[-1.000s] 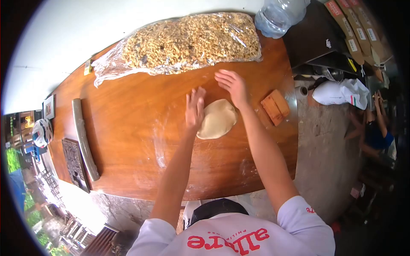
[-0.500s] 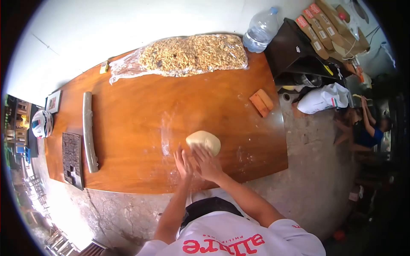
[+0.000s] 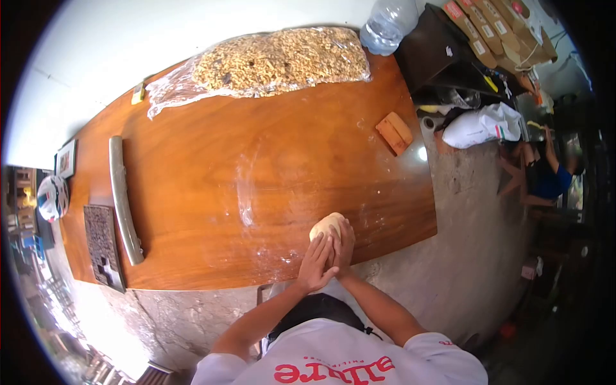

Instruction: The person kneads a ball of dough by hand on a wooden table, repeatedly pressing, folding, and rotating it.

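Observation:
A pale lump of dough (image 3: 325, 226) lies near the front edge of the wooden table (image 3: 192, 186), pressed between my two hands. My right hand (image 3: 343, 245) curves over its right side, with the fingertips on top. From the front left, my left hand (image 3: 315, 264) meets the dough's lower edge, its fingers close together and overlapping the right hand. The palms and the underside of the dough are hidden. White powdery smears mark the tabletop to the left of the dough.
A plastic-wrapped slab of crumbly pieces (image 3: 282, 63) lies along the back, beside a large water bottle (image 3: 388, 29). A wooden block (image 3: 394, 133) is at the right. On the left are a long wrapped roll (image 3: 124, 199) and a dark carved board (image 3: 103, 244). Another person (image 3: 552, 176) is at far right.
My hands have moved right and come together on the dough. The dough now sits nearer the table's front edge and looks more bunched up. The camera view has shifted slightly.

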The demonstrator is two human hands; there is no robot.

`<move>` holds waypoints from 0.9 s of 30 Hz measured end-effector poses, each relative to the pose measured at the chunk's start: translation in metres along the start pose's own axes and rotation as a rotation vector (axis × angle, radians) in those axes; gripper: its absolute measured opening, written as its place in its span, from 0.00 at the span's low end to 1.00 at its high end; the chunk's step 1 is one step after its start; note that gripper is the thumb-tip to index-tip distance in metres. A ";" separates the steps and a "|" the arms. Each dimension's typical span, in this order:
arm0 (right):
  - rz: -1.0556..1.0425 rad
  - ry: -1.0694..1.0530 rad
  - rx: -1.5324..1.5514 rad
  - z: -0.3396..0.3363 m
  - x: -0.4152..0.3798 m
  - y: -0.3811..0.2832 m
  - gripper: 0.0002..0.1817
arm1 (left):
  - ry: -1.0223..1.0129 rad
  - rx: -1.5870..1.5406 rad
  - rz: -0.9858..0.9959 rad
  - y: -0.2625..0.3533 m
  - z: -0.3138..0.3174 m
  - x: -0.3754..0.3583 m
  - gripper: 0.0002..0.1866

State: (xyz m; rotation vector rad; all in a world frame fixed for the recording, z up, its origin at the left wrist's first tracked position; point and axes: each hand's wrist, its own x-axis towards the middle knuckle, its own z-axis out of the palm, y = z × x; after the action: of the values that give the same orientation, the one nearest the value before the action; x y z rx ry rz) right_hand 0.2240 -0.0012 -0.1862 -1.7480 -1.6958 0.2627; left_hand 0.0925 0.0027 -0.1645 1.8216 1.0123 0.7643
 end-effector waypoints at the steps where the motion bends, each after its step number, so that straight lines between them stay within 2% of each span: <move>1: 0.025 -0.001 0.001 0.008 -0.001 0.002 0.26 | 0.075 0.067 0.032 -0.002 0.004 0.001 0.37; 2: 0.035 -0.057 -0.094 0.013 0.011 0.002 0.26 | 0.060 0.123 0.024 -0.026 0.010 0.008 0.42; 4: 0.097 -0.203 -0.255 0.015 0.053 0.001 0.28 | 0.073 0.214 -0.011 -0.035 -0.002 0.050 0.42; 8: 0.191 -0.181 -0.370 0.046 0.150 0.019 0.32 | 0.149 0.492 -0.150 -0.063 -0.022 0.146 0.42; 11: 0.238 -0.129 -0.349 0.067 0.231 0.035 0.32 | 0.221 0.499 -0.298 -0.068 -0.042 0.224 0.40; 13: 0.224 -0.118 -0.346 0.082 0.279 0.048 0.31 | 0.285 0.494 -0.303 -0.078 -0.055 0.271 0.40; 16: 0.149 -0.009 -0.288 0.108 0.340 0.065 0.26 | 0.385 0.531 -0.296 -0.098 -0.072 0.330 0.39; 18: 0.067 0.088 -0.176 0.127 0.370 0.077 0.18 | 0.441 0.565 -0.290 -0.113 -0.082 0.359 0.39; 19: 0.062 0.087 -0.163 0.133 0.381 0.081 0.18 | 0.448 0.575 -0.294 -0.118 -0.086 0.369 0.39; 21: 0.016 0.087 0.046 0.140 0.391 0.097 0.11 | 0.444 0.556 -0.270 -0.124 -0.090 0.379 0.39; 22: -0.073 0.112 0.037 0.140 0.394 0.106 0.12 | 0.455 0.545 -0.223 -0.128 -0.091 0.377 0.36; 23: -0.076 0.124 0.035 0.122 0.394 0.111 0.12 | 0.457 0.545 -0.211 -0.128 -0.091 0.369 0.36; 25: 0.462 -0.191 1.012 0.070 0.380 0.115 0.15 | 0.106 0.340 -0.149 -0.118 -0.095 0.343 0.34; 27: 0.408 -0.134 0.741 0.023 0.338 0.118 0.20 | -0.067 0.149 -0.221 -0.104 -0.086 0.294 0.32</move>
State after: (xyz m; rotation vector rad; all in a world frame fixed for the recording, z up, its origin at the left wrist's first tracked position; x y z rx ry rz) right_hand 0.3507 0.3343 -0.1692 -1.4866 -1.0829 1.0609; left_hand 0.1287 0.3222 -0.1968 1.8098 1.2295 0.5028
